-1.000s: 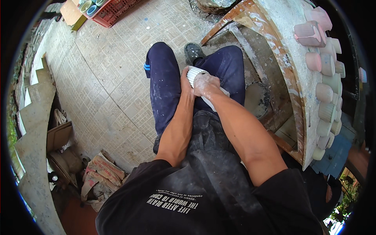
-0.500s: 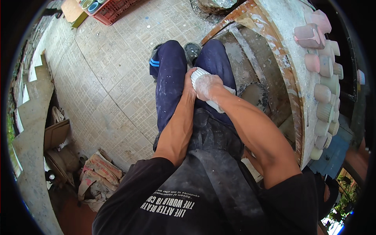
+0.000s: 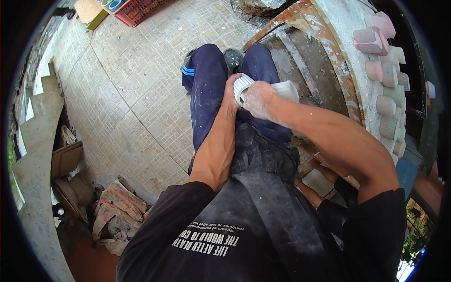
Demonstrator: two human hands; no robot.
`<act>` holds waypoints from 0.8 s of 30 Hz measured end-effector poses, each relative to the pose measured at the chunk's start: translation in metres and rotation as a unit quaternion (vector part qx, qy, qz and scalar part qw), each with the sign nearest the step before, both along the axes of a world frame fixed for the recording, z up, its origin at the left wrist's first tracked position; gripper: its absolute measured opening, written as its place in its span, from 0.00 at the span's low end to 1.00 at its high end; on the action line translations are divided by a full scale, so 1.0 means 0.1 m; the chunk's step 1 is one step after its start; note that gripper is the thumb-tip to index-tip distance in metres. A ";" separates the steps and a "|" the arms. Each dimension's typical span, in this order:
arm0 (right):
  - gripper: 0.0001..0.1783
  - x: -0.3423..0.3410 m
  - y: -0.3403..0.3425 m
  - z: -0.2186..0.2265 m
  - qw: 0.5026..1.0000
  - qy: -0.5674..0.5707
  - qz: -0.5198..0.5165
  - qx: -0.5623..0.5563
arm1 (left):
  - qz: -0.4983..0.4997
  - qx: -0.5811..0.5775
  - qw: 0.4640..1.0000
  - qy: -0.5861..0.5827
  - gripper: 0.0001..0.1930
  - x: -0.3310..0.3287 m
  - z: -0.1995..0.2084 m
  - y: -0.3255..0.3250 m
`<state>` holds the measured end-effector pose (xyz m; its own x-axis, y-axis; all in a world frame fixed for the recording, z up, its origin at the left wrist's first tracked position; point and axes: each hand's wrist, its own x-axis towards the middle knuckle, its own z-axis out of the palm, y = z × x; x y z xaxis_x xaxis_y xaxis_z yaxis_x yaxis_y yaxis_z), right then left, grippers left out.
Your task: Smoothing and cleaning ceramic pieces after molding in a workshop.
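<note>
The left hand [image 3: 230, 95] is wrapped around the side of a white ribbed cup [image 3: 242, 84], with its fingers closed on it. The cup is up over the lap, tipped so its open end faces the right hand [image 3: 260, 99]. That hand is bent in close by the cup's mouth, and a smooth white piece [image 3: 288, 89] sticks out past it. The right fingers are hidden, so I can't tell if they grip that piece, the cup's rim or both.

White dust coats the right hand. Dust can make skin slippery, so a hard pull or twist could make it slide. If the left hand squeezes too tight, the cup's rim could chip or crack, because its wall looks thin. If the left hand is too loose, the cup could slip.

Below are 2 knees in dark blue trousers [image 3: 209, 82] with a small gap between them. A dropped cup could fall through there to the hard tile floor [image 3: 145, 70] and break. On the right, pink and pale cups [image 3: 386, 106] crowd the table [image 3: 340, 21], so a wide swing of the right elbow could bump some over.
</note>
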<state>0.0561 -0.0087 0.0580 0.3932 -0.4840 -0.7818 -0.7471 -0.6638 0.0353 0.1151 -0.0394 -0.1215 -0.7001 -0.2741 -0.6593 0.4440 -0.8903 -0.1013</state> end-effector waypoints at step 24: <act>0.49 -0.88 2.00 0.59 0.525 -0.523 -0.669 -0.048 | 0.042 -0.029 0.999 -0.005 0.21 0.31 0.06 -0.04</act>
